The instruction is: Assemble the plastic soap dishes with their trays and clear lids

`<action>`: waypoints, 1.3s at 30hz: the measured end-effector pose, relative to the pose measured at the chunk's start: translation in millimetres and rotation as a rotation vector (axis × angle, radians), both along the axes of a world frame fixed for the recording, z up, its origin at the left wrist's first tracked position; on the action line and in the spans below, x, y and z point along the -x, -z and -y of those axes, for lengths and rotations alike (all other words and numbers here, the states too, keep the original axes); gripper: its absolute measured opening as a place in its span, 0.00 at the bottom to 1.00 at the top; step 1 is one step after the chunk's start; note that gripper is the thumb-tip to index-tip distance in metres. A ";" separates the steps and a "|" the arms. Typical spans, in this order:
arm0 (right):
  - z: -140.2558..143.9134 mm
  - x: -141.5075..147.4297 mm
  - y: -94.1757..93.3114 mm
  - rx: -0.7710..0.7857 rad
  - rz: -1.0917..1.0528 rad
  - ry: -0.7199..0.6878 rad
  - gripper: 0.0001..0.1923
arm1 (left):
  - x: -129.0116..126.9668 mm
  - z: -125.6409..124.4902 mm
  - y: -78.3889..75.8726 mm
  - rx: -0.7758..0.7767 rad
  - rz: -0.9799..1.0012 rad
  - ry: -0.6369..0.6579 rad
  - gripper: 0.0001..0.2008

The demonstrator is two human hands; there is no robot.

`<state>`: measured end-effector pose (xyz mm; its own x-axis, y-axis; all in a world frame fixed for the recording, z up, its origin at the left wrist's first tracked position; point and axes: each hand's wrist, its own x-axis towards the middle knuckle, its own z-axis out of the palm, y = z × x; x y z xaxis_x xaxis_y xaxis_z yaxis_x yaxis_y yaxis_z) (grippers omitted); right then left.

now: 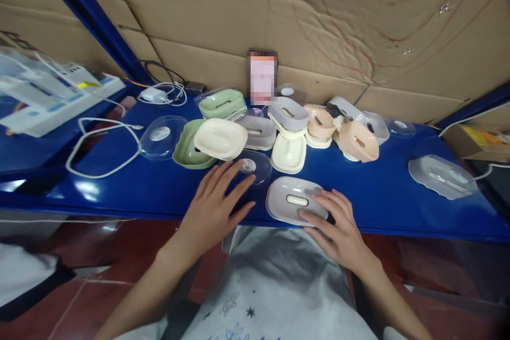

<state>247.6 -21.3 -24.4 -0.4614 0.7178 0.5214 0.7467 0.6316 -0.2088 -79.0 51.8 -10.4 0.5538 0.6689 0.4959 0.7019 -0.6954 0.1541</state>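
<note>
Resting with its fingers spread and flat, the right hand (338,226) lies on the near right edge of a pale grey soap dish (292,199) that sits at the front rim of the blue shelf (378,196), just below the middle of the frame; nothing is pinched, the fingertips only touch the dish's rim and top beside its oval slot. The left hand (217,202), left of centre, is likewise open and splayed, palm down, its fingertips reaching onto a clear plastic lid (255,167) that lies just behind and to the left of the grey dish. Behind that lid a cream dish (220,138) overlaps a green dish (187,150), and another clear lid (161,135) lies beside them toward the left. Across the middle of the frame stands a crowd of more dishes in green, grey, cream and peach, among them a peach dish (358,141) tilted on its side. A lone clear-lidded dish (442,175) sits well apart at the right. White cables (99,138) loop over the shelf at the left, and brown cardboard (279,10) fills the upper frame.
</note>
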 end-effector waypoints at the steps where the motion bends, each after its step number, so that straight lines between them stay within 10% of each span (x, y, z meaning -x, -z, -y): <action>1: -0.5 -0.1 0.1 0.008 -0.013 0.011 0.22 | 8.1 -0.6 -0.7 0.020 -0.031 -0.036 0.24; 13: 1.3 -2.9 -1.8 0.147 -0.162 0.073 0.33 | 51.5 21.1 -2.2 0.129 0.132 0.120 0.16; 24: -0.9 -1.2 2.7 0.192 -0.198 0.107 0.44 | 0.8 17.4 -28.3 -0.089 0.467 -0.080 0.13; 32: -3.4 -4.4 -4.2 0.162 -0.154 0.067 0.44 | -60.2 8.2 -8.4 0.009 0.408 0.316 0.11; 39: -6.6 -2.8 -4.2 0.124 -0.171 0.088 0.41 | -60.0 0.3 6.6 0.056 0.281 0.325 0.19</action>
<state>250.4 -14.7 -20.2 -0.3067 0.8146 0.4923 0.7444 0.5276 -0.4092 -19.0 51.5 -17.1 0.5889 0.5123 0.6251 0.3733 -0.8584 0.3518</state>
